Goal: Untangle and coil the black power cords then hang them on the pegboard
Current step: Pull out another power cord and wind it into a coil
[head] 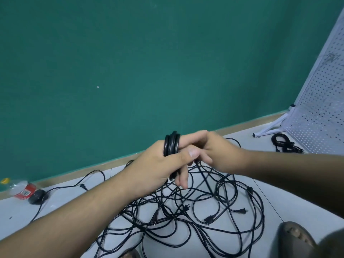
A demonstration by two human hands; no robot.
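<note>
Several loops of black power cord (171,144) are wound round my left hand (158,164), whose thumb presses across them. My right hand (219,153) sits just to the right, touching the left fingertips, and pinches the loose run of that cord, which drops toward the floor. Below both hands a big tangle of black cords (195,216) with several plugs lies spread on the grey floor. The white pegboard (322,101) leans on its stand at the far right, with one coiled black cord (284,144) lying on the floor at its foot.
A green wall fills the background. At the left edge lie a plastic bottle with a red label (20,188) and a black computer mouse (37,196) with its thin wire. My shoes (296,237) show at the bottom right, close to the tangle.
</note>
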